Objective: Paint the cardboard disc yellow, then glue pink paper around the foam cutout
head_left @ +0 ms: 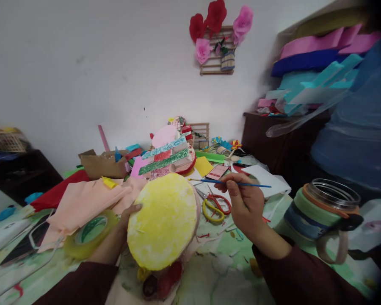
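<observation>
My left hand (127,219) holds a round disc (161,222) up by its left edge, with the thumb on the front and the other fingers hidden behind. Yellow paint covers the disc's face in a streaky coat. A thin blue paintbrush (257,185) is pinched in my right hand (244,205), lying nearly level. Its tip points left, close to the disc's upper right edge; I cannot tell whether they touch. Scissors (214,207) with red and yellow handles lie between the disc and my right hand. Under the disc are small paint pots (169,279), partly hidden, red and dark.
Tape (90,233) and peach paper (85,203) lie left, near a cardboard box (103,163). Painted strips (165,159) are piled behind the disc. A phone (217,172) rests beyond the scissors. At right stands an uncapped green jug (320,212); paper flowers (216,17) hang on the wall.
</observation>
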`<state>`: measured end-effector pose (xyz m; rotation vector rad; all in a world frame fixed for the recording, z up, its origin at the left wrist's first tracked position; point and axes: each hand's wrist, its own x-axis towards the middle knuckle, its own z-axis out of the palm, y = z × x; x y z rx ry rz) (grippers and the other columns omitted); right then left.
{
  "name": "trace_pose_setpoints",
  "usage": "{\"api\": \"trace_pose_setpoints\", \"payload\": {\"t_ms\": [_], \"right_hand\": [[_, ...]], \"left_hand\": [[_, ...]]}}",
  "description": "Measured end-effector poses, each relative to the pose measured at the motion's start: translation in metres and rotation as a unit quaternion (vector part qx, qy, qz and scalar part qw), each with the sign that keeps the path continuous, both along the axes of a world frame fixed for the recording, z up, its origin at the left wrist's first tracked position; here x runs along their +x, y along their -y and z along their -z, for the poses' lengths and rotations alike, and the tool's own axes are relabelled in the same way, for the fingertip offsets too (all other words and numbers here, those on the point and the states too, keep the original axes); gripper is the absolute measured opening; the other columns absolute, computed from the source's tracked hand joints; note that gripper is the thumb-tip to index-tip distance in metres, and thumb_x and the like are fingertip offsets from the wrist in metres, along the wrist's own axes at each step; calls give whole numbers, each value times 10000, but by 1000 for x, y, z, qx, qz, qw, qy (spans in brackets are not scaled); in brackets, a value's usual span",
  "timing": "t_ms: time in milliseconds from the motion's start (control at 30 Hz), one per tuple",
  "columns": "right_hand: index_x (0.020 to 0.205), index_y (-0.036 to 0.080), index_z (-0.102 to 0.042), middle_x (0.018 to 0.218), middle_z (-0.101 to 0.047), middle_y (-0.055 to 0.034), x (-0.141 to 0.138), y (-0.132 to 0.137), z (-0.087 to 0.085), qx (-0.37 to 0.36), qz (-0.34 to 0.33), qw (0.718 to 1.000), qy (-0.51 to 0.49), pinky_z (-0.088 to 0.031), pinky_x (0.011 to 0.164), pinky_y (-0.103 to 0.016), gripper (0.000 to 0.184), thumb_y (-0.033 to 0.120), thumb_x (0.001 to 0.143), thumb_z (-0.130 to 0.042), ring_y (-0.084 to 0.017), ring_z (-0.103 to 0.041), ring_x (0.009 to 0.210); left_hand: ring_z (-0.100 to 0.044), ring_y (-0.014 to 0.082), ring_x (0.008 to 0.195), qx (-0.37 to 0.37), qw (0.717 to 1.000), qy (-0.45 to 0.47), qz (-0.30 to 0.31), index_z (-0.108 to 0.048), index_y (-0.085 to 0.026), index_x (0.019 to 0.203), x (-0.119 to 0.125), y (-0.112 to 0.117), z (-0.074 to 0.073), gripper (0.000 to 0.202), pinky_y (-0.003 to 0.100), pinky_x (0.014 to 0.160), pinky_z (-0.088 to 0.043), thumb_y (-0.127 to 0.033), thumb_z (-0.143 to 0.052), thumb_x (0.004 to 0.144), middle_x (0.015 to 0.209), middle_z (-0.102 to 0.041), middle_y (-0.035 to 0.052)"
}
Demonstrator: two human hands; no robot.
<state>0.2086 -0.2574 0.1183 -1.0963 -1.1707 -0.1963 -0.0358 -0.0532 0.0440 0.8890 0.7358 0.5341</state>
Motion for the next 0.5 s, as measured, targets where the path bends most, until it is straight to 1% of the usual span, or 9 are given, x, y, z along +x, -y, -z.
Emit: {"api": "trace_pose_setpoints", "payload": {"t_ms": [100,167,233,300,367,433,500], "right_hand": [[847,202,-616,722,-675,-18,1,1,2,-3,8,1000,27,-560,588,-253,181,293,953,-502,-149,-706,661],[856,204,-624,746,-678,-21,1,1,3,2,12,1000,28,-563,576,-248,177,292,954,-505,-147,-704,660],[875,211,-632,769,-679,-17,0,2,3,6,12,1000,22,-563,560,-240,161,285,955,-513,-144,-702,665],[885,219,-635,770,-678,-9,0,2,4,15,13,1000,19,-567,575,-249,146,279,954,-521,-145,-700,673],[880,220,-637,749,-679,-5,-1,3,3,21,13,1000,15,-565,589,-260,149,283,953,-524,-149,-696,674],[865,216,-639,729,-679,-5,-2,4,1,30,11,999,-6,-554,567,-260,158,303,947,-536,-151,-688,654],[848,210,-640,706,-678,-5,-2,4,-1,41,4,998,-41,-541,541,-259,167,324,937,-556,-152,-677,629]], "left_hand": [[-727,405,856,1,1000,-21,-13,-573,-161,1337,2,0,-4,759,482,656,-597,-244,-687,591,858,-779,114],[-727,416,825,-1,1000,-28,-12,-556,-148,1349,2,1,-6,802,489,642,-595,-237,-695,564,866,-777,128],[-727,419,789,-1,1000,-27,-5,-553,-160,1350,2,1,-6,816,488,611,-593,-239,-700,552,854,-776,125],[-727,417,789,-1,1000,-13,3,-559,-183,1348,2,0,-4,803,481,591,-592,-246,-699,560,851,-776,116],[-727,409,834,-2,1000,8,11,-565,-196,1348,2,-2,-2,769,475,612,-596,-254,-691,591,873,-776,113],[-725,402,870,-3,1000,22,18,-575,-186,1341,1,-3,0,738,468,639,-599,-252,-683,614,891,-776,116],[-726,402,858,-3,1000,21,18,-588,-152,1325,2,-3,1,729,457,640,-598,-244,-688,608,877,-776,128]]}}
